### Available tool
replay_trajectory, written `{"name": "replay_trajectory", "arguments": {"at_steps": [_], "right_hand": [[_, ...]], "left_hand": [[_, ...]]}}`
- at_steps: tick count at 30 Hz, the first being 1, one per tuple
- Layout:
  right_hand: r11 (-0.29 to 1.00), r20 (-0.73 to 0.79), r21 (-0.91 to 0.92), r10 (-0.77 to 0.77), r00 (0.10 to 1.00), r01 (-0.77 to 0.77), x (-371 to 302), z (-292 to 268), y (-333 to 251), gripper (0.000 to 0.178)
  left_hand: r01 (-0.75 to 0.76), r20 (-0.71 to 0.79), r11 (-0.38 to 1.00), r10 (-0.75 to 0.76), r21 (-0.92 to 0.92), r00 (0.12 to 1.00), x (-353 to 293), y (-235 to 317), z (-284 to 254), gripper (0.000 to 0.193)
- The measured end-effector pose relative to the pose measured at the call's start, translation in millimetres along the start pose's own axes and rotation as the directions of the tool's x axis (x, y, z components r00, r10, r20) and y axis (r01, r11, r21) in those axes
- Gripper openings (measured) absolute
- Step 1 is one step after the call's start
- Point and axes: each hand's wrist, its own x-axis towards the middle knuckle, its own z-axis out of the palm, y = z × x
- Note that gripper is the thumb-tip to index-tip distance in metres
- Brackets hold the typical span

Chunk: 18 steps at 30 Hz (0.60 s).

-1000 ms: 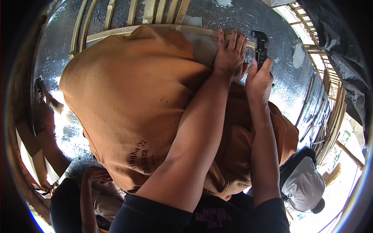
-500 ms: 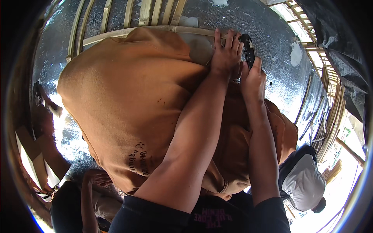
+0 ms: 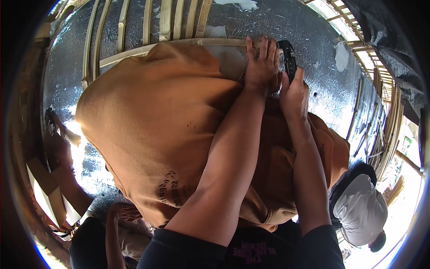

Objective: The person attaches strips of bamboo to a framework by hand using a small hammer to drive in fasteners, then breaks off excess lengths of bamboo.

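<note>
At far middle, left hand [image 3: 260, 67] lies across pale wooden strip [image 3: 215, 41], fingers straight, slightly spread. Just beside it, right hand [image 3: 294, 94] grips black tool [image 3: 289, 62], fingers curled round handle, tool's head next to left hand; cannot tell whether tool touches strip. Silvery sheet [image 3: 309, 29] behind both hands. Far left, row of slats [image 3: 165, 20]. Nearer, brown cloth [image 3: 148, 121] bulges. Near right, person in grey shirt [image 3: 362, 210].

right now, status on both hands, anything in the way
Left hand over long pale wooden strip; right hand gripping black handheld tool; brown fabric partly hiding strip.
</note>
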Motion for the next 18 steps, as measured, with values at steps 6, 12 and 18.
{"name": "replay_trajectory", "arguments": {"at_steps": [6,12,18], "right_hand": [[1.0,-0.056,-0.016,0.012,0.998,-0.013,2.5,-4.8,5.8,0.035],[0.991,-0.024,0.024,0.129,0.991,-0.129,9.3,-5.4,-6.5,0.034],[0.999,-0.106,0.045,-0.004,0.994,0.008,6.7,-6.8,-2.1,0.028]], "left_hand": [[-0.018,-0.032,1.0,0.018,-0.009,0.999,-2.6,8.0,-0.7,0.076],[-0.009,-0.057,1.0,0.009,-0.005,0.998,-1.5,-1.9,-3.4,0.074],[-0.013,-0.061,0.999,0.011,-0.034,0.998,-2.7,0.6,-2.4,0.072]]}}
